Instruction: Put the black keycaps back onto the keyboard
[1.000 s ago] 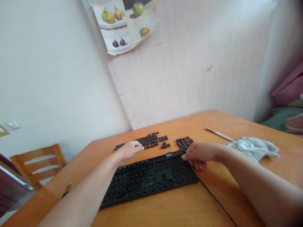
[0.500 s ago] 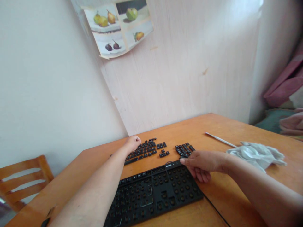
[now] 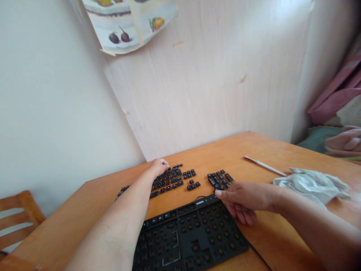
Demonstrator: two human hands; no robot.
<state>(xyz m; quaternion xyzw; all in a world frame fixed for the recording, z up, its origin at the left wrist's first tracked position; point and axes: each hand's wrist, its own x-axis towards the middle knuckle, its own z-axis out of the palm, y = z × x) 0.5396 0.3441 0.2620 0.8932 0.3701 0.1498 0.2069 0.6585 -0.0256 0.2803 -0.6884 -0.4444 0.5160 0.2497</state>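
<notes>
A black keyboard (image 3: 194, 231) with most of its keys bare of caps lies at the front of the table. My right hand (image 3: 242, 199) grips its top right corner, thumb on the upper edge and fingers curled along the side. Behind the keyboard, loose black keycaps (image 3: 169, 180) are laid out in rows, with small groups of keycaps (image 3: 191, 185) to their right. At the far edge of those rows is my left hand (image 3: 159, 166), its fingers closed together. Whatever it holds, if anything, is hidden. Another cluster of keycaps (image 3: 219, 179) sits just beyond my right hand.
On the right of the wooden table (image 3: 228, 150) lie a crumpled pale cloth (image 3: 313, 186) and a thin white stick (image 3: 263, 165). The keyboard cable (image 3: 259, 254) runs off at the front right. A wooden chair (image 3: 22, 214) stands left; a wall is behind.
The view has tilted down slightly and shifted, so the wall picture sits higher. Both hands stay at nearly the same places, the right still on the keyboard corner.
</notes>
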